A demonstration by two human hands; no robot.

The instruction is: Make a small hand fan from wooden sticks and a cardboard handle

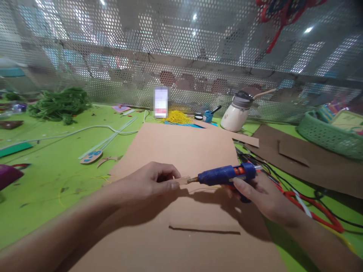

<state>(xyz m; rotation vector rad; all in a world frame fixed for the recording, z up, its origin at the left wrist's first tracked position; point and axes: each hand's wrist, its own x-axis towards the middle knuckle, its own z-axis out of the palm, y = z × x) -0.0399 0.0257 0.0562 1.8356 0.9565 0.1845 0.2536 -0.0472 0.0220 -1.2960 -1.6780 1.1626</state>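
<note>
My left hand (153,179) pinches a small strip of cardboard (183,180) between thumb and fingers. In my right hand (263,192) is a blue hot glue gun (218,175), its metal nozzle pointing left and meeting the strip's right end. A clear glue stick pokes out of the gun's back. Both hands are above a large tan cardboard sheet (184,143) on the green table. On that sheet, below the gun, lies a flat cardboard piece (204,221) with a dark cut edge.
Red-handled scissors (320,211) and black cables lie at the right, beside brown cardboard (272,151) and a green basket (329,130). Behind stand a white jar (235,115), a blue paint pot (208,116) and a phone (160,102). Green yarn (61,104) is heaped at the back left.
</note>
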